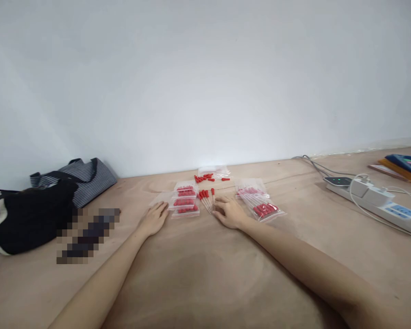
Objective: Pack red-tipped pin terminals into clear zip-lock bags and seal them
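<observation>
My left hand (154, 218) lies flat with its fingers stretched out, at the left edge of a stack of clear zip bags (185, 211) that hold red rubber bulbs. My right hand (229, 212) is curled at the middle, its thumb and fingertips closed on a red-bulbed dropper (213, 192) with a thin clear stem. Just left of it, several more droppers (204, 195) lie side by side, bulbs pointing away from me. To the right of this hand rests a clear bag of red-bulbed droppers (265, 210), partly over another bag (251, 186).
Loose red bulbs (201, 178) and a clear bag (217, 171) lie near the wall. A power strip (390, 208) with chargers and cables is at the right, beside stacked cases (406, 165). Left are a black bag (30, 219), a striped bag (92, 180) and a blurred-out dark object (91, 235).
</observation>
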A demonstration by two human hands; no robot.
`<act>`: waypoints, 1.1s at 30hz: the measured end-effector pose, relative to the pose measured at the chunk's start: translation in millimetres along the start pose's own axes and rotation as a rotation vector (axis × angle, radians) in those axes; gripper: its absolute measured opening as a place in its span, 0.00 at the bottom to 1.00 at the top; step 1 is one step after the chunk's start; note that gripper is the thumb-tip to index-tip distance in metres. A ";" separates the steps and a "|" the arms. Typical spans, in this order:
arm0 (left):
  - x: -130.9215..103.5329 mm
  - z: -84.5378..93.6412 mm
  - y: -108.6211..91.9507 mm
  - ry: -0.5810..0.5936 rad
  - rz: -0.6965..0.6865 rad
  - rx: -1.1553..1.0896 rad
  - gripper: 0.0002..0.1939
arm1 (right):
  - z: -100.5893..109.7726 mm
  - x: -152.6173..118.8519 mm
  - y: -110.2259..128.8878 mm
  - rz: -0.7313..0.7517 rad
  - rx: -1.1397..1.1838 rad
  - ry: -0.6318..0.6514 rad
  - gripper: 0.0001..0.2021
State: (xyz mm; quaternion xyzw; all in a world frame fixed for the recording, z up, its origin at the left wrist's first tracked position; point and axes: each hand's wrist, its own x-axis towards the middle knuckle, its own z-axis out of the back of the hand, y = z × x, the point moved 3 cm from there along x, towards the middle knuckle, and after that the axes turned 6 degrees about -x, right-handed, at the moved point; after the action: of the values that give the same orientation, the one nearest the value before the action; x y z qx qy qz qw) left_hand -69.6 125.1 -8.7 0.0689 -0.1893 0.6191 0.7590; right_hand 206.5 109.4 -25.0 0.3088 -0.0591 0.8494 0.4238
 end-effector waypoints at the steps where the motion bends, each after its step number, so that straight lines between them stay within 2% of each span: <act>1: -1.5 -1.5 1.3 0.040 0.016 0.017 0.19 | -4.9 5.8 -0.2 -0.026 -0.005 0.021 0.10; 5: -20.8 3.0 -3.9 0.113 0.094 0.086 0.20 | -15.6 20.0 -5.8 -0.129 0.002 0.094 0.13; 9: -51.3 21.9 -22.0 0.122 0.109 0.150 0.20 | -14.9 21.8 -8.2 -0.265 0.016 0.150 0.13; 14: -78.8 40.2 -43.3 0.126 -0.011 0.332 0.19 | -8.5 20.8 -9.6 -0.469 -0.003 0.202 0.11; 17: -87.2 43.4 -49.2 0.109 -0.068 0.376 0.18 | -5.6 22.7 -11.6 -0.607 -0.060 0.230 0.12; 20: -96.6 44.5 -54.6 0.080 -0.136 0.357 0.19 | -3.1 25.5 -10.0 -0.674 -0.116 0.250 0.15; 24: -119.3 50.5 -64.8 -0.045 -0.286 0.240 0.21 | 1.8 26.6 -4.5 -0.669 -0.148 0.272 0.15; 27: -139.4 56.3 -78.8 -0.125 -0.476 0.157 0.20 | 7.3 23.7 -3.0 -0.627 -0.144 0.277 0.16; 30: -146.8 56.1 -97.9 -0.090 -0.545 0.089 0.17 | 14.0 17.5 -4.9 -0.531 -0.050 0.198 0.21; 33: -134.8 49.7 -122.1 -0.012 -0.536 0.006 0.17 | 21.5 6.6 -9.4 -0.423 0.209 0.033 0.24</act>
State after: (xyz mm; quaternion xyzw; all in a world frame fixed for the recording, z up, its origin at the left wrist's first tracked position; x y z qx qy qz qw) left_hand 16.5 -42.2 2.6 0.1226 -0.1668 0.3962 0.8945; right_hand 220.9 112.1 -5.5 0.3424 0.1021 0.7482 0.5590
